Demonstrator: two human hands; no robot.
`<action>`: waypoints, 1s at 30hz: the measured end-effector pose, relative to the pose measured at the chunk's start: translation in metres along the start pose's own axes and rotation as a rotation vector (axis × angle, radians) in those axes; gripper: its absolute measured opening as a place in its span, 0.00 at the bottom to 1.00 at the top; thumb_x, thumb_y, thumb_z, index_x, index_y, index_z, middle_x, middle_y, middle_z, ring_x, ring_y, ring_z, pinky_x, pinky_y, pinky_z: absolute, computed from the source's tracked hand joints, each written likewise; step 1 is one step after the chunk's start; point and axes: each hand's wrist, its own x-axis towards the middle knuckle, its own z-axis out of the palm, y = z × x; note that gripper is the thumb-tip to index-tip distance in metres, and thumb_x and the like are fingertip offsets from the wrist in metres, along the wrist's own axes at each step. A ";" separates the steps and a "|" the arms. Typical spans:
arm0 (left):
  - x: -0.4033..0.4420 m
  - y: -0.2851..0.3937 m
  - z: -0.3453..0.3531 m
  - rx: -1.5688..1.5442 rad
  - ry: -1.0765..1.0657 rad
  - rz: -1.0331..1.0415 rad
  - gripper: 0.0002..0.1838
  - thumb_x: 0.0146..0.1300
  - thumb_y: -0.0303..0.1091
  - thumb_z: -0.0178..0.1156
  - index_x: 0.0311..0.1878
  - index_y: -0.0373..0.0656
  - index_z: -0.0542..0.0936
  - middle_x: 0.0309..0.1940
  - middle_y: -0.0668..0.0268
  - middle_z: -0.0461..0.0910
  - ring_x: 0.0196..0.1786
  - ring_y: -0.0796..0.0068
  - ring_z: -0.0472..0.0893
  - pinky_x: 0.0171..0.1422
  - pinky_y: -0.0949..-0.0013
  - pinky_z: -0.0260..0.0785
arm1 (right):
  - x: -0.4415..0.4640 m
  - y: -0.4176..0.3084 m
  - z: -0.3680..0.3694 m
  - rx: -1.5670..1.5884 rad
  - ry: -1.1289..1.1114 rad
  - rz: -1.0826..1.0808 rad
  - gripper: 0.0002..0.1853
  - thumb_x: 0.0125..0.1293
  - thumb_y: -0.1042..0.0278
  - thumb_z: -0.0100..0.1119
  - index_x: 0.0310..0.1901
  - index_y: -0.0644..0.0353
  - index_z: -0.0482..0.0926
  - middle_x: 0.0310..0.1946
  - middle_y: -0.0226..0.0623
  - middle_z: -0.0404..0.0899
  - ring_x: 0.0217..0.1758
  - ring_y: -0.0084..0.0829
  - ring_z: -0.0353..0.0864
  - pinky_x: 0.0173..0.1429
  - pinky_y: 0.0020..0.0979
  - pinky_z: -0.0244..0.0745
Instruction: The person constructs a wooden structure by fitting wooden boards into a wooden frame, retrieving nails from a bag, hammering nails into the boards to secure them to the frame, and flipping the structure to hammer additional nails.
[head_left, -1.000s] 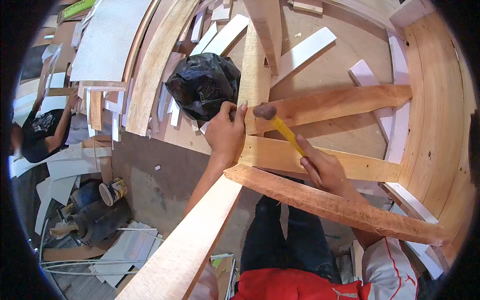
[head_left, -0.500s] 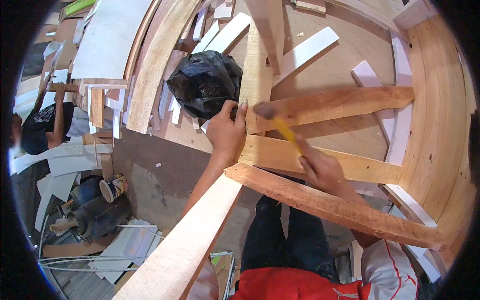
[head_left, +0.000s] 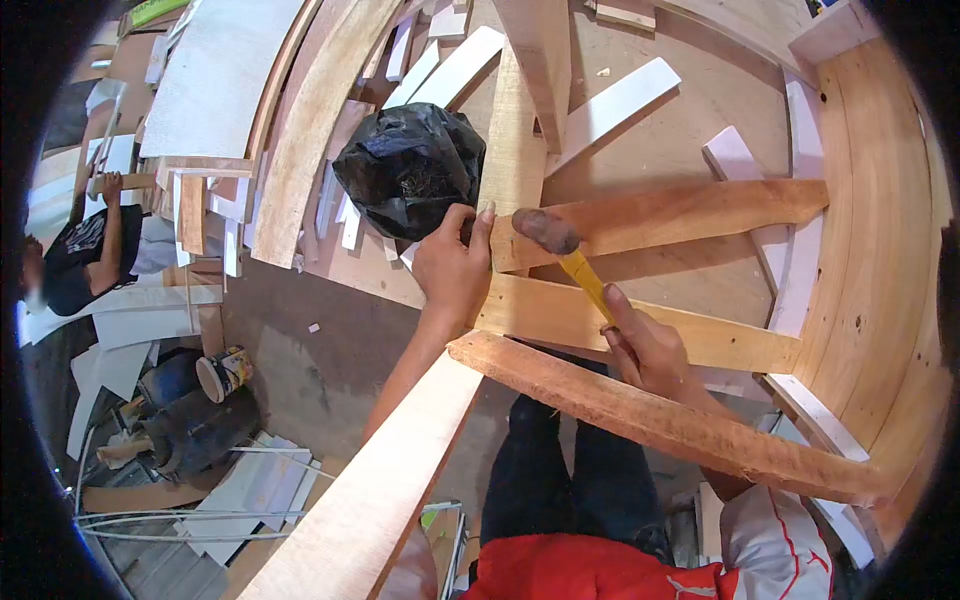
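My right hand is closed around the yellow handle of a hammer. The hammer's dark head is over the joint where a pale upright board meets a brown crosspiece of a wooden frame. Just left of that joint, my left hand grips the edge of the pale board, thumb on its face. Most of its fingers are hidden behind the wood. A black plastic bag lies against the left fingers. Below both hands runs a lower rail of the frame.
Nearer me, a rough brown rail and a pale leg cross the view. A wide panel stands at right. White offcuts lie behind the frame. At left are a paint bucket and another person holding wood.
The hammer head, blurred before, is now sharper and slightly farther right and nearer me. My left hand keeps its place on the board.
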 end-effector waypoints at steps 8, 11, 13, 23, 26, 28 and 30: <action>0.001 -0.010 0.008 -0.057 0.019 0.017 0.17 0.71 0.52 0.60 0.40 0.47 0.83 0.27 0.57 0.85 0.33 0.50 0.85 0.37 0.53 0.72 | 0.008 -0.003 -0.008 -0.017 -0.058 0.022 0.35 0.74 0.63 0.56 0.80 0.37 0.57 0.25 0.44 0.75 0.25 0.47 0.79 0.31 0.47 0.76; 0.000 -0.007 0.007 -0.041 0.029 0.027 0.16 0.71 0.51 0.61 0.40 0.47 0.83 0.27 0.57 0.85 0.33 0.50 0.85 0.37 0.53 0.72 | 0.011 0.003 -0.006 -0.113 -0.194 0.108 0.35 0.75 0.61 0.56 0.80 0.34 0.56 0.24 0.44 0.76 0.25 0.48 0.80 0.31 0.48 0.76; 0.001 -0.005 0.005 -0.021 0.046 0.043 0.16 0.71 0.50 0.61 0.40 0.47 0.83 0.27 0.57 0.85 0.33 0.50 0.85 0.36 0.53 0.71 | 0.015 -0.001 -0.011 -0.089 -0.186 0.095 0.35 0.74 0.61 0.56 0.80 0.34 0.56 0.23 0.44 0.76 0.25 0.48 0.80 0.31 0.48 0.76; 0.002 -0.013 0.008 -0.038 -0.002 0.021 0.16 0.72 0.51 0.59 0.41 0.48 0.83 0.26 0.58 0.84 0.31 0.52 0.84 0.35 0.54 0.70 | 0.020 -0.002 -0.019 -0.045 -0.082 -0.023 0.37 0.73 0.64 0.57 0.81 0.43 0.55 0.25 0.43 0.77 0.25 0.46 0.80 0.31 0.46 0.77; 0.002 -0.012 0.009 -0.066 -0.009 -0.001 0.16 0.73 0.51 0.58 0.42 0.48 0.84 0.25 0.58 0.84 0.30 0.52 0.84 0.34 0.54 0.70 | 0.015 0.000 -0.015 -0.030 -0.058 -0.004 0.36 0.74 0.64 0.57 0.81 0.43 0.56 0.25 0.43 0.77 0.25 0.45 0.80 0.31 0.46 0.77; 0.004 -0.009 0.007 -0.071 -0.001 0.008 0.17 0.73 0.52 0.58 0.42 0.48 0.84 0.25 0.58 0.84 0.30 0.52 0.84 0.34 0.54 0.69 | 0.024 0.003 -0.015 -0.133 -0.297 0.152 0.36 0.74 0.63 0.56 0.80 0.41 0.57 0.24 0.44 0.77 0.25 0.45 0.80 0.30 0.46 0.77; 0.003 -0.008 0.006 -0.066 0.004 0.025 0.17 0.73 0.52 0.58 0.42 0.49 0.84 0.25 0.58 0.83 0.30 0.52 0.84 0.33 0.54 0.69 | 0.021 -0.006 -0.022 -0.057 -0.097 0.041 0.35 0.74 0.63 0.56 0.80 0.39 0.58 0.24 0.44 0.77 0.24 0.45 0.81 0.29 0.47 0.77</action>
